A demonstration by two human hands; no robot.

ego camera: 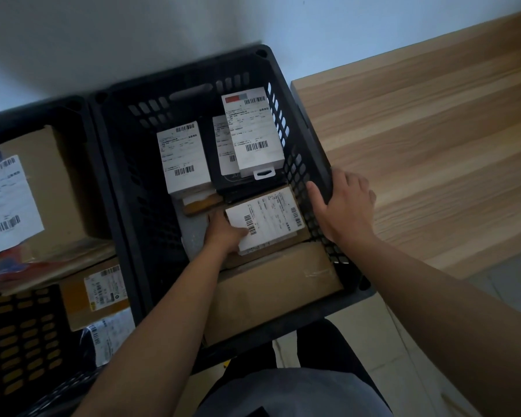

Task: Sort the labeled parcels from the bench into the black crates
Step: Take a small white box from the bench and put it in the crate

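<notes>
Parcels in middle crate, bench to its right

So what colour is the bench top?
Light wood grain in pale tan planks, seen in the head view.
</notes>
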